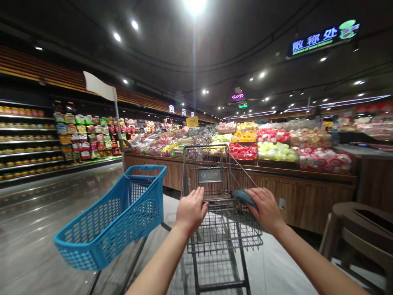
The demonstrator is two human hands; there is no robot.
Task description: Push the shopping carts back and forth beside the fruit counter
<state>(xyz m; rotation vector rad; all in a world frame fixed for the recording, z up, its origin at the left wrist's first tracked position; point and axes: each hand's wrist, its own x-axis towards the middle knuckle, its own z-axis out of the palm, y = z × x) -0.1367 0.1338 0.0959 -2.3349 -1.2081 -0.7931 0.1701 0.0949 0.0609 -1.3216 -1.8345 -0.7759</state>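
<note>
A black wire shopping cart [224, 241] stands right in front of me, with a small grey plate [210, 175] on its upper wire panel. At the cart's left side is my left hand [190, 208], its fingers stretched forward and the thumb apart, holding nothing I can see. Whether its palm rests on the wire is hidden. My right hand [266, 207] is closed on a blue-grey cloth [245, 197], which lies against the cart's right upper edge. The fingertips under the cloth are out of sight.
Left of the wire cart stands a blue plastic shopping cart [107, 233] with a white flag [100, 86] on a pole. Ahead runs a wood-panelled display counter [294, 196] piled with packaged goods. A brown stool [362, 229] is at the right, stocked shelves [29, 141] at far left.
</note>
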